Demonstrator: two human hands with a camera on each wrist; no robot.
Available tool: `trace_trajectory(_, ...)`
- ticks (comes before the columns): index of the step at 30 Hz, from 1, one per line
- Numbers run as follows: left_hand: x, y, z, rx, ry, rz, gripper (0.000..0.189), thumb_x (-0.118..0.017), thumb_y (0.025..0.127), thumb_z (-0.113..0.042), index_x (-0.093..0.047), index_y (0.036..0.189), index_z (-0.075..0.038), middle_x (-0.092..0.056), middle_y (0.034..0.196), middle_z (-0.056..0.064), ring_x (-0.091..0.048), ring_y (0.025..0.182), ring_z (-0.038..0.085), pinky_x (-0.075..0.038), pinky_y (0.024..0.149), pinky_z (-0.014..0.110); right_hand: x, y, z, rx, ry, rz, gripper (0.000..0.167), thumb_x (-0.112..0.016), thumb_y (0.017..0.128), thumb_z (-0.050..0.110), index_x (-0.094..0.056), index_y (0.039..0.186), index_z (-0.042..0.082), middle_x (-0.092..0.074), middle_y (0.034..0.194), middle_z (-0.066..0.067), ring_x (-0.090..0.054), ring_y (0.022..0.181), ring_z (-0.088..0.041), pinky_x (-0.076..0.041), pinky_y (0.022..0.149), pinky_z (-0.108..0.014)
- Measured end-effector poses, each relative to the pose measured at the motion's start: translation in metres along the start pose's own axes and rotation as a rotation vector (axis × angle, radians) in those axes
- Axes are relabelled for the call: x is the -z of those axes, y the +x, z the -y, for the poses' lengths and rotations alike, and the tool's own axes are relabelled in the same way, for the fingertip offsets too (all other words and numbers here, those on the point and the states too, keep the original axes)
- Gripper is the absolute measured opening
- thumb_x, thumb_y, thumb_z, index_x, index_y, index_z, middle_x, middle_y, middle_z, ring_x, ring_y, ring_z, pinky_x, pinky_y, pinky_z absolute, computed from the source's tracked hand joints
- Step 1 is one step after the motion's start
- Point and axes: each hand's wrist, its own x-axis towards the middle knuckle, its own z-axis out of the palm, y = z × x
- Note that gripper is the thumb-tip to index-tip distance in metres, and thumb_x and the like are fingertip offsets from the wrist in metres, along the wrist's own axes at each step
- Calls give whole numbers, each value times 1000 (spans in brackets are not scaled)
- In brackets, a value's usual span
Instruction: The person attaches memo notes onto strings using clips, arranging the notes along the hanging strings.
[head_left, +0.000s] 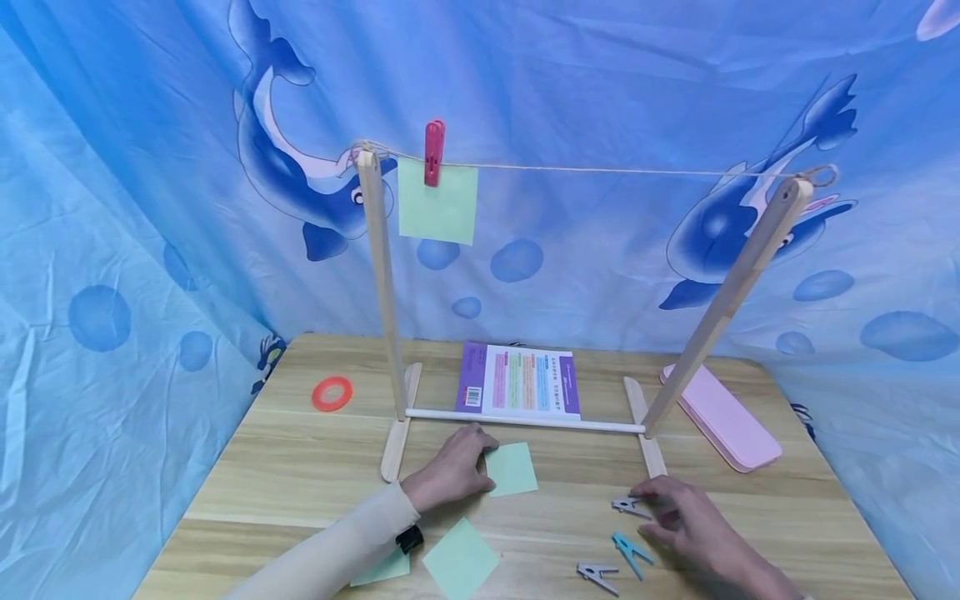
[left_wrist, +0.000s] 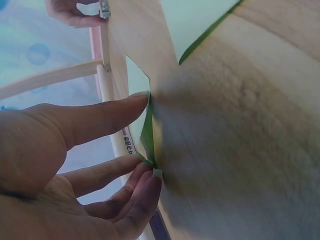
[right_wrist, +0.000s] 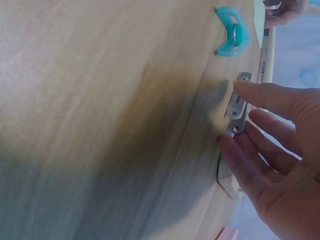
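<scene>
My left hand (head_left: 453,468) is at a square green paper (head_left: 512,469) on the table, thumb and fingertips pinching its near edge. In the left wrist view that paper (left_wrist: 137,77) bends slightly between them. At the right, my right hand (head_left: 686,525) has thumb and fingers about a grey clothespin (head_left: 632,507). The right wrist view shows the thumb touching this clothespin (right_wrist: 236,107), which lies low at the tabletop. A blue clothespin (head_left: 632,552) and another grey clothespin (head_left: 597,575) lie nearby. Another green paper (head_left: 461,558) lies nearer me, and one more (head_left: 382,569) is partly under my left forearm.
A wooden frame (head_left: 384,283) carries a string (head_left: 570,169), from which a red clothespin (head_left: 433,152) hangs a green paper (head_left: 437,208). A white bar (head_left: 525,422) joins its feet. Behind are a purple book (head_left: 517,381), a pink case (head_left: 723,421) and a red ring (head_left: 332,393).
</scene>
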Motion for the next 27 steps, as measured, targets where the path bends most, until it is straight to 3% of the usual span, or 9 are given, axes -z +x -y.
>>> trace_trajectory(9, -2, 1, 5, 9, -72, -6, 49, -95, 67, -10, -71, 109, 0, -65, 99, 7, -54, 91, 16, -50, 84, 31, -3, 5, -8, 44, -52, -3, 24, -83, 86, 9, -76, 108, 13, -75, 107, -2, -70, 88, -5, -61, 68, -19)
trace_trajectory(19, -4, 6, 6, 17, -86, -4, 38, -92, 72, -12, -63, 95, -14, -61, 93, -1, -50, 85, 9, -46, 77, 23, -2, 7, -6, 48, -97, -10, 23, -82, 86, 11, -77, 108, 14, -74, 106, 2, -68, 88, -4, -60, 67, -19)
trace_trajectory(23, -6, 9, 4, 6, -77, -10, 28, -87, 76, -10, -62, 88, -12, -60, 84, -1, -47, 74, 6, -42, 66, 19, -3, 6, -6, 49, -98, -4, 23, -83, 86, 11, -76, 108, 14, -73, 106, 2, -68, 88, -3, -60, 68, -19)
trace_trajectory(27, -7, 12, 2, -16, -56, -13, 19, -81, 83, -8, -63, 82, -12, -60, 75, -2, -45, 66, 4, -40, 60, 17, -4, 7, -7, 102, -108, -26, 24, -84, 85, 12, -76, 107, 14, -74, 104, 1, -68, 86, -3, -59, 66, -19)
